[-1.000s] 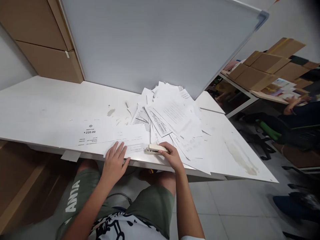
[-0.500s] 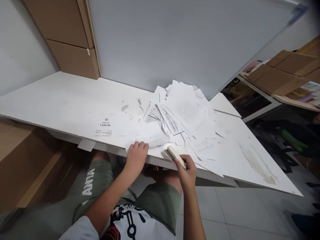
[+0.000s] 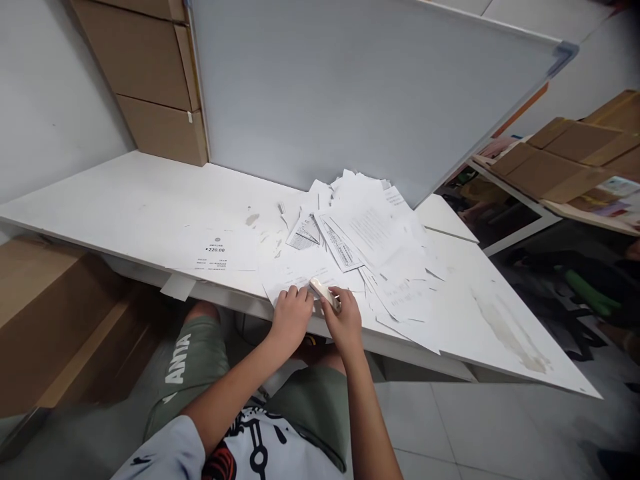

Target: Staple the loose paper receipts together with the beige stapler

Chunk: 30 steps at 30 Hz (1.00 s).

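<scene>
My right hand [image 3: 345,317] grips a cream stapler [image 3: 323,293] by its rear end, with the stapler's nose touching the sheets at the table's front edge. Right beside it, my left hand [image 3: 293,319] holds down a loose sheet of printed paper [image 3: 315,277]. Behind both hands lies a messy pile of printed papers [image 3: 373,230], spread across the white table [image 3: 125,193]. A receipt-like sheet showing ¥220.00 [image 3: 215,250] lies to the left of my hands.
A large whiteboard [image 3: 365,93] leans against the table's back. Cardboard panels [image 3: 150,80] stand at back left, and a cardboard box [image 3: 55,313] sits below the table's left side. Flattened cartons [image 3: 565,160] rest on a side table at right.
My hands have moved closer together, and the stapler has swung onto the sheet beside my left hand. The view has shifted slightly, and the printed sheet has been drawn toward the table's edge.
</scene>
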Tool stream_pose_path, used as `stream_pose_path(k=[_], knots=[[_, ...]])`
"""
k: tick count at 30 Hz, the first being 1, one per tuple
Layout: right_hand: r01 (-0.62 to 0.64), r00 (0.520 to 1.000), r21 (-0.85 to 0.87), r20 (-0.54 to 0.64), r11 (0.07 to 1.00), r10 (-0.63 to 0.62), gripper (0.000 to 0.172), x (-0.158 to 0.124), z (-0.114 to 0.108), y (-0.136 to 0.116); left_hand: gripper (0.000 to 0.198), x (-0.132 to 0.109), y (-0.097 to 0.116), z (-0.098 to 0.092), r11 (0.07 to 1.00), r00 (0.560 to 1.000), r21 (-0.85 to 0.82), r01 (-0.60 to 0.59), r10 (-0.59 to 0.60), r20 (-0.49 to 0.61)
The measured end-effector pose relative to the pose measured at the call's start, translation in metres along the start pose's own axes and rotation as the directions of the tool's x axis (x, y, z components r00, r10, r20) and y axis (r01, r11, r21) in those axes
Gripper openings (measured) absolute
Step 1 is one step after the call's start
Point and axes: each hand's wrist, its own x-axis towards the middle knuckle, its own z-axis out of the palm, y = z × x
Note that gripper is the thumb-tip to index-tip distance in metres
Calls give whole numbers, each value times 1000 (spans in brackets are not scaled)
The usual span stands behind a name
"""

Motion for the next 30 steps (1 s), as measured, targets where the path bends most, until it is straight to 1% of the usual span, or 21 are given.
stream_pose_path(k=[4,6,7,9,11,13,15,17,18,19,20,21,22,23,24,25,26,27,28,29,30], knots=[[69,995,-60,-71,996,-73,31,8,-8,-9,28,-5,0,6,1000,997,-12,-12,11,-80],[130,989,-95,-63,987,-136,31,25,-12,-18,27,-8,1,9,999,993,-34,-17,13,-116],[164,985,-111,-29,980,-168,32,35,-13,-24,29,-10,1,9,999,991,-49,-16,10,-134],[234,971,-152,91,960,-222,36,60,-8,-35,34,-16,0,9,997,984,-81,-6,-8,-179],[310,933,-197,250,930,-258,44,84,5,-42,36,-24,-2,7,991,962,-134,-23,-15,-274],[366,875,-234,416,901,-247,54,100,21,-46,34,-37,-6,5,977,922,-190,-92,12,-386],[393,807,-246,555,886,-203,63,109,35,-46,32,-54,-13,6,963,881,-190,-193,85,-465],[427,738,-226,647,876,-193,69,110,44,-43,32,-79,-27,12,960,875,-133,-245,160,-457],[454,705,-204,678,868,-209,70,109,45,-41,32,-96,-36,16,967,890,-110,-230,163,-427],[482,674,-178,701,858,-234,71,108,45,-40,32,-115,-48,20,979,917,-104,-177,125,-378],[507,648,-154,717,848,-258,71,106,44,-39,31,-137,-62,25,990,948,-123,-71,29,-317],[525,627,-133,728,841,-276,71,104,43,-37,29,-159,-76,29,985,961,-155,74,-112,-254],[536,610,-115,738,836,-289,71,103,42,-37,25,-182,-91,34,958,945,-190,213,-252,-208],[543,593,-97,748,834,-299,71,103,41,-36,26,-204,-105,38,906,912,-221,361,-393,-118],[545,575,-79,759,835,-304,71,103,41,-35,31,-224,-117,41,824,850,-251,508,-527,-11],[543,558,-63,772,838,-304,71,103,41,-34,39,-240,-126,45,712,756,-281,643,-648,90],[536,544,-48,783,843,-302,71,104,42,-33,46,-251,-131,48,595,660,-307,743,-727,190],[527,533,-33,791,849,-300,69,105,43,-32,54,-259,-134,51,495,579,-320,808,-769,270],[515,528,-22,796,857,-297,68,105,44,-31,60,-263,-134,54,431,524,-319,844,-788,322],[504,530,-16,795,863,-295,66,106,45,-30,65,-265,-132,58,409,498,-301,862,-795,347],[496,537,-13,791,868,-295,63,106,46,-29,69,-265,-128,61,416,490,-267,869,-797,352]])
